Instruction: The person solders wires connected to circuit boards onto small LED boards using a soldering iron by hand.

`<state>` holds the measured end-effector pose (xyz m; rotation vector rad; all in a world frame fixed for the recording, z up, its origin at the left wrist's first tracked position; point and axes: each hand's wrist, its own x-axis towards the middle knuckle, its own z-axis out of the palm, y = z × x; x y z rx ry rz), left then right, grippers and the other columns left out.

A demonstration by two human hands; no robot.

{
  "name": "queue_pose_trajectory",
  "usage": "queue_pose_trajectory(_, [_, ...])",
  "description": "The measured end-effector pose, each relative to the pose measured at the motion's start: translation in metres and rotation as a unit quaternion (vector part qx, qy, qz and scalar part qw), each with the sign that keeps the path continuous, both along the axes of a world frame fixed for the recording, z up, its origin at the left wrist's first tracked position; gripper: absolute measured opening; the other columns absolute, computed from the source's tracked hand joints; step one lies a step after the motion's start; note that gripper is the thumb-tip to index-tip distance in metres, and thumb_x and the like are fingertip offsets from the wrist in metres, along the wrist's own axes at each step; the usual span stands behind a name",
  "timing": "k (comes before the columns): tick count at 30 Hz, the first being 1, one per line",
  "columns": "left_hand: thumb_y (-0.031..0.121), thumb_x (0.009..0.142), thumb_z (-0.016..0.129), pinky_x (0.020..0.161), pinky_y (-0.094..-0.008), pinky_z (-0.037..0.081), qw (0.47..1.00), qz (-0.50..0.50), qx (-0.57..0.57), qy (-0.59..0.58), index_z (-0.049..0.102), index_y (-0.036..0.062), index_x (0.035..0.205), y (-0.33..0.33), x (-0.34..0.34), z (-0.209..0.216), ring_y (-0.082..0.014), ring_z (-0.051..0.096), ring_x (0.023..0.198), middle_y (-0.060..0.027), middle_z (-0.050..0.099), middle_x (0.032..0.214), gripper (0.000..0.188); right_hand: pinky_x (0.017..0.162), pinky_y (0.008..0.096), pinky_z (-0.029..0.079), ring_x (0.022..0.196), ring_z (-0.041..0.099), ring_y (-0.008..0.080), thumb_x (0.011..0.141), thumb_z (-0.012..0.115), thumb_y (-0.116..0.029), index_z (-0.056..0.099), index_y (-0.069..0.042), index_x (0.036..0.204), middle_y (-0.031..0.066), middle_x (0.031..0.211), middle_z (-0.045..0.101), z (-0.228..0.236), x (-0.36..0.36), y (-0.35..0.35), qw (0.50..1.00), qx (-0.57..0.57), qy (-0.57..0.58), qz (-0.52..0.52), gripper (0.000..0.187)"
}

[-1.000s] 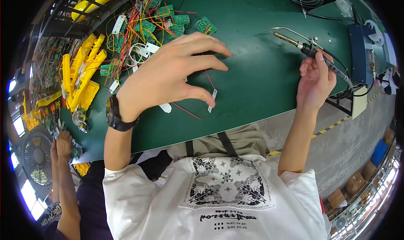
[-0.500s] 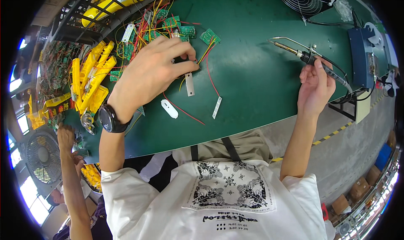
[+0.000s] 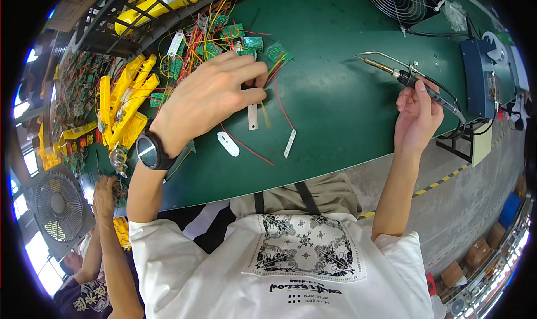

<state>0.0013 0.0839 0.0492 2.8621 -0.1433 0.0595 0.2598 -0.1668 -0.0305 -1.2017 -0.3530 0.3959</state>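
My left hand (image 3: pixel 224 87), with a black watch (image 3: pixel 150 151) on its wrist, is closed in a pinch over the worktable. A short yellow wire (image 3: pixel 266 116), blurred, sticks out from its fingertips. Just below the fingers lies a small metal strip (image 3: pixel 253 120), partly covered by them. A green circuit board (image 3: pixel 278 52) with yellow and red wires rests beyond the fingertips; its red wire runs to a narrow metal strip (image 3: pixel 290 143). On the right, my right hand (image 3: pixel 417 115) grips a soldering iron (image 3: pixel 407 79) with a thin curved metal tube along it, its tip pointing left above the table.
A white oval piece (image 3: pixel 227 144) lies near the left wrist. Wired boards (image 3: pixel 210 49) pile up behind the hand, beside yellow plastic housings (image 3: pixel 126 98) and a black crate (image 3: pixel 112 25). A fan (image 3: pixel 400 3) and blue box (image 3: pixel 480 75) stand right. Another person's hand (image 3: pixel 104 198) works at left.
The yellow wire at my left fingertips has swung from the left of the metal strip to its right. My right hand stays nearly still. The other person's hand has moved down and right.
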Motion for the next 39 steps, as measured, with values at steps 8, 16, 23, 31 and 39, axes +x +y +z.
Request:
queue_pose_trajectory(8, [0.012,0.086,0.083,0.093,-0.0424,0.051,0.964,0.026,-0.224,-0.143,0.076,0.006,0.097,-0.019,0.008,-0.025,-0.027,0.068,0.102,-0.0053,0.075,0.108,0.014,0.057,0.0283,0.044,0.065,0.063,0.0173,0.103,0.069,-0.009,0.067,0.008,0.116,0.0126,0.081,0.068,0.0,0.0,0.001,1.0,-0.008,-0.007,-0.004,0.021])
queue_pose_trajectory(16, [0.0,0.095,0.075,0.086,-0.041,0.055,0.92,0.108,-0.345,-0.149,0.076,0.0017,0.104,-0.046,0.008,-0.041,-0.028,0.071,0.094,-0.0093,0.076,0.104,0.009,0.058,0.0287,0.045,0.064,0.063,0.0176,0.103,0.069,-0.01,0.067,0.008,0.116,0.0131,0.082,0.069,-0.002,0.001,0.0,1.0,-0.01,-0.012,-0.001,0.023])
queue_pose_trajectory(23, [0.007,0.098,0.06,0.09,-0.0442,0.047,0.964,0.038,-0.257,-0.054,0.06,0.0032,0.101,-0.051,0.006,-0.044,-0.034,0.057,0.092,-0.0119,0.057,0.096,0.005,0.058,0.0289,0.046,0.065,0.063,0.0179,0.103,0.068,-0.01,0.066,0.008,0.116,0.0132,0.082,0.069,-0.002,0.002,0.001,1.0,-0.01,-0.016,-0.002,0.022])
queue_pose_trajectory(31, [0.041,0.089,0.075,0.096,-0.0449,0.045,0.986,-0.049,-0.144,-0.066,0.054,0.0054,0.095,-0.055,-0.001,-0.053,-0.0332,0.057,0.096,-0.0134,0.056,0.102,0.041,0.057,0.0288,0.045,0.064,0.063,0.0177,0.103,0.068,-0.01,0.066,0.009,0.116,0.0135,0.081,0.069,-0.001,0.003,0.0,1.0,-0.015,-0.027,0.003,0.023])
queue_pose_trajectory(39, [0.063,0.086,0.073,0.096,-0.0448,0.049,0.992,-0.045,-0.051,-0.103,0.053,0.0083,0.096,-0.066,-0.002,-0.065,-0.0312,0.059,0.098,-0.0113,0.057,0.104,0.059,0.057,0.0297,0.045,0.062,0.063,0.0182,0.103,0.069,-0.01,0.067,0.009,0.116,0.0154,0.08,0.07,-0.001,0.004,0.001,0.999,-0.028,-0.029,-0.011,0.023])
